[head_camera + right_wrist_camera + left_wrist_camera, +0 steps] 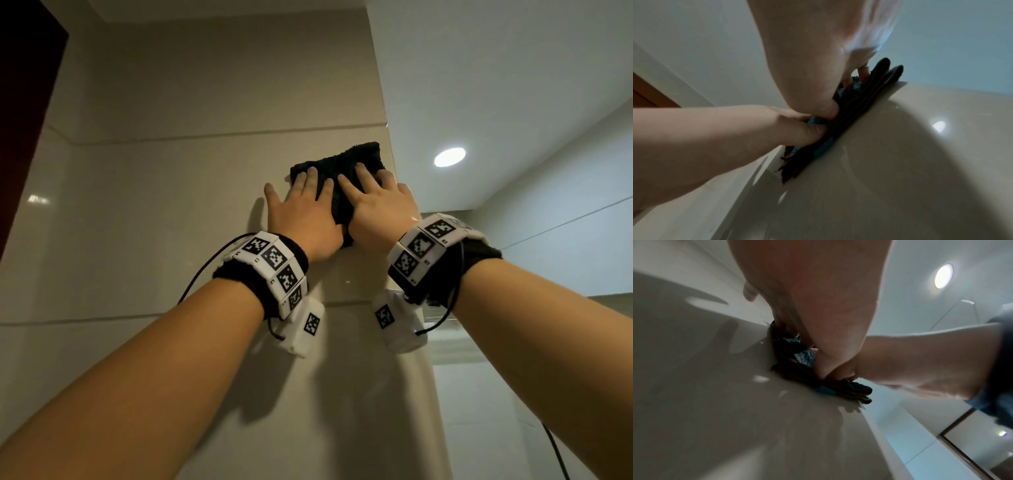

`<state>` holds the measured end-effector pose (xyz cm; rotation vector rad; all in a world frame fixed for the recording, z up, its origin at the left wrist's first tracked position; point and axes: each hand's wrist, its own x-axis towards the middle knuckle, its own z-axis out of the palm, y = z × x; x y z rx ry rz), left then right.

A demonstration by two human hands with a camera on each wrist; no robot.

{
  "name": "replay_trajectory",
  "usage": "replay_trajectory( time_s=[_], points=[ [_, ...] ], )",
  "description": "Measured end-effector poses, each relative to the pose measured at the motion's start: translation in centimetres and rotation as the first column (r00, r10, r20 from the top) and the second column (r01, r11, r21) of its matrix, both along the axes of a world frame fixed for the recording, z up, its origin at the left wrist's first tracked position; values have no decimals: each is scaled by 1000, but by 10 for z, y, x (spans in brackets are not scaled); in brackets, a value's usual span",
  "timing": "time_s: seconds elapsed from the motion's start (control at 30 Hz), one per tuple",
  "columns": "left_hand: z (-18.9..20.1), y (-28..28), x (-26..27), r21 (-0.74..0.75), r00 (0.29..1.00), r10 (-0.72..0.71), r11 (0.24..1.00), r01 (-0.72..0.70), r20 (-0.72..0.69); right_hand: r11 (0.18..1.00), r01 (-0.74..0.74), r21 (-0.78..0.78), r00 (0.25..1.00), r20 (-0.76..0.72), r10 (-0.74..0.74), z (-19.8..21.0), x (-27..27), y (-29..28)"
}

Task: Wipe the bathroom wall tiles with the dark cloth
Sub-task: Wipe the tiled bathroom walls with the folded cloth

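Dark cloth (pixel 342 164) | both hands flat, pressing | tiles (pixel 171 222) | no legible writing

Left hand (pixel 818 308) pressing folded dark cloth (pixel 797 368) flat to glossy beige wall tile (pixel 715 402); right hand (pixel 920 360) alongside, touching cloth; round ceiling light (pixel 944 276) lit above

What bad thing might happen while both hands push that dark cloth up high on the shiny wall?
1. The dark cloth sits right at the wall's outer corner; a push to the right might slide it off the edge.
2. The left hand and right hand press flat rather than gripping, so the folded cloth could slip out and drop.
3. The wall tiles look glossy, so the hands could skid.
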<state>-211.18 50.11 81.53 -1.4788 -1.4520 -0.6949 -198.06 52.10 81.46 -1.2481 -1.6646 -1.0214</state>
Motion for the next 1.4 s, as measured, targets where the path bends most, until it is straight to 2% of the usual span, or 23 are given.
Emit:
replay_trajectory(
  time_s=[0.37,0.47,0.77,1.07,1.27,1.4],
  points=[
    [78,11,10,22,998,-64,998,64,27,998,-3,-57,996,-86,-2,87,8,0],
    [88,11,13,22,995,-83,996,82,49,998,4,-59,996,-86,-9,98,10,-4],
    [44,8,21,34,994,-99,995,97,55,998,48,42,998,-45,-46,50,16,2],
    [0,-10,27,-52,997,-62,997,64,43,1000,17,14,1000,15,-18,2,22,-9],
    [-24,-17,30,-46,1000,14,999,-14,8,999,-38,34,998,60,36,-22,22,-11],
    [-33,-17,28,-28,1000,10,1000,-9,18,996,-89,-5,994,63,89,-30,25,-5]
  ],
)
